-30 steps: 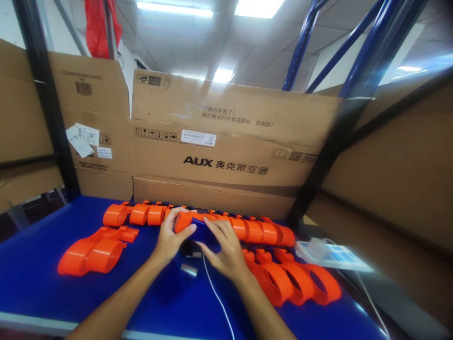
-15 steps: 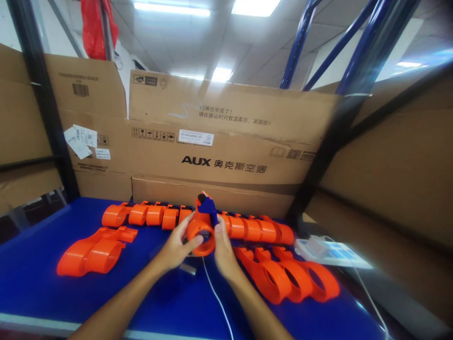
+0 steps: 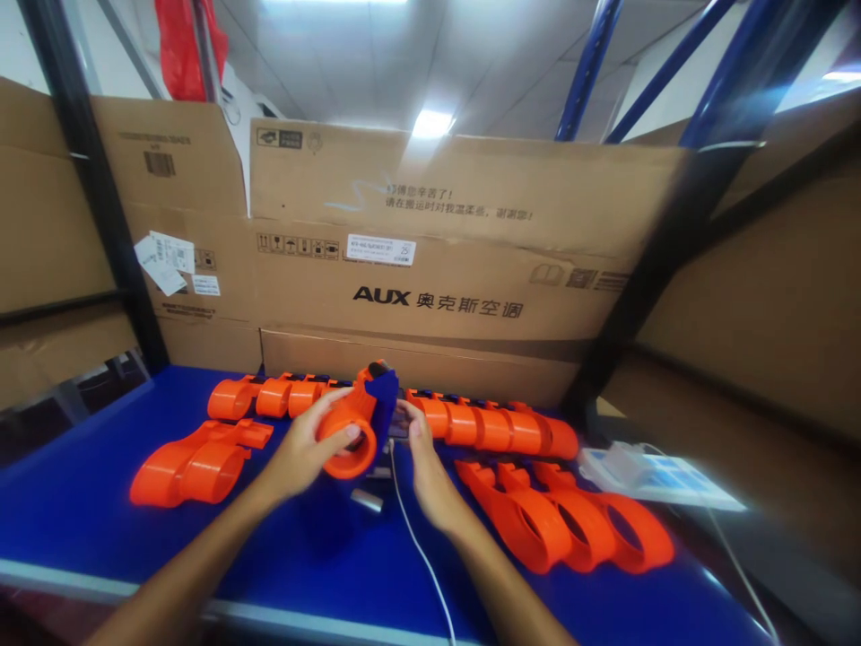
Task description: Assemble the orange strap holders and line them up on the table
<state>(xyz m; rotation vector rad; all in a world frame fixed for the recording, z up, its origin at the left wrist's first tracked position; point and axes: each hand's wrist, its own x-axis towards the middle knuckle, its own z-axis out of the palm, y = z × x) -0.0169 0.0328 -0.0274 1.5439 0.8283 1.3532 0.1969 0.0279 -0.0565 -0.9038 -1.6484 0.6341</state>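
My left hand [image 3: 302, 449] is closed around an orange tape dispenser [image 3: 351, 453] with a blue part [image 3: 383, 402] at its top. The thumb presses into the round opening, which faces me. Just right of the dispenser is my right hand [image 3: 430, 462], its fingers loosely bent and apart from the orange body. Its fingertips are close to a dark object [image 3: 398, 426] behind; whether they touch it I cannot tell. Below the dispenser a small silvery metal piece [image 3: 367, 501] lies on the blue tabletop [image 3: 289, 565].
Along the back stands a row of orange dispensers [image 3: 494, 428]. Two orange pieces [image 3: 215, 475] lie at left, several orange loops [image 3: 585, 529] at right. A white cable [image 3: 421, 547] runs toward me. A white power strip [image 3: 673, 480] is at right; a cardboard wall [image 3: 437, 350] closes the back.
The dispenser has moved left and tilted in my left hand. My right hand has let go of its side, and a gap shows between them. The view has shifted slightly.
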